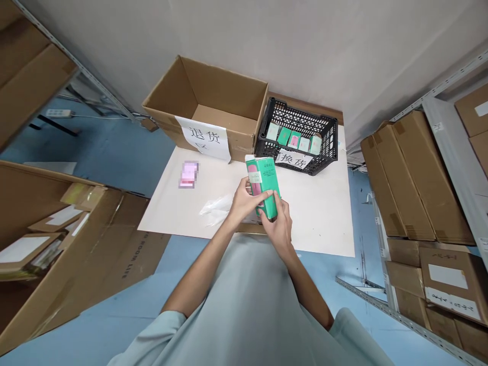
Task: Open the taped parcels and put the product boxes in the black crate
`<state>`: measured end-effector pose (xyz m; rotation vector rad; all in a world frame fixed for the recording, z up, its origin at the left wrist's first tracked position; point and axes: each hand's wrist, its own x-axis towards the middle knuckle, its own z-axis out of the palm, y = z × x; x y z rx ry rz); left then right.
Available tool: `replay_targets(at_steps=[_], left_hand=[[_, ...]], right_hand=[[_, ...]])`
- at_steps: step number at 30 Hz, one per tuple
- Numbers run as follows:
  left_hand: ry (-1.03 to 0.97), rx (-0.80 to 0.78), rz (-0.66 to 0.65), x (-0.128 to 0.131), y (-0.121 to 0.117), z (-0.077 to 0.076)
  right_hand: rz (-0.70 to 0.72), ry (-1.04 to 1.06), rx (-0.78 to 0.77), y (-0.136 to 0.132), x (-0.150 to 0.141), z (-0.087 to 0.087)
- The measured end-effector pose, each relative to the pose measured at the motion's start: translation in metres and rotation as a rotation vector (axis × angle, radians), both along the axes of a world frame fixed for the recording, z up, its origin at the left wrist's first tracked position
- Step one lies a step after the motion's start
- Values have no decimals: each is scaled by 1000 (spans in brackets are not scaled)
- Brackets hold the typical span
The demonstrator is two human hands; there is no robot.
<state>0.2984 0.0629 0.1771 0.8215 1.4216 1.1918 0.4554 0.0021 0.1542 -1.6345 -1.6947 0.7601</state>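
Note:
A green carton point(270, 175) with a pink panel and a white label on its side is held up over the table. My left hand point(246, 203) grips its left side, thumb lying across the front. My right hand point(278, 222) closes round its lower right corner. The top end of the carton shows a white flap; whether it is unsealed I cannot tell. Beside my left wrist lies a crumpled clear plastic bag point(215, 209). Part of a brown cardboard box point(249, 230) shows below my hands at the table's near edge, mostly hidden.
On the white tabletop point(320, 213) stand a large open cardboard box point(236, 140) with a paper sign and a black crate point(328, 165) holding several small cartons. A pixelated pink item point(189, 174) lies left. Shelves of boxes point(419, 173) flank the right; a big carton point(125, 239) stands left.

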Motion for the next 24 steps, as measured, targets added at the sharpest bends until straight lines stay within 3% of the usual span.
replay_targets(at_steps=[3,7,13,18,21,24], left_hand=[[-153,3,-60,-16,-2,-6],[-318,-20,-108,-37,-3,-11],[-578,-83,-302,-33,-9,-9],[-536,-98,-257,-27,-9,-4],[-463,-101,-169,-26,-4,0],[-342,-98,-77,-24,-1,4]], right_hand=[[-28,368,-97,6,7,1],[16,900,-378,4,16,8],[29,1248,-614,-13,8,5],[10,1276,-667,-14,6,3],[8,1083,-638,-6,16,6],[-9,813,-465,-1,25,7]])
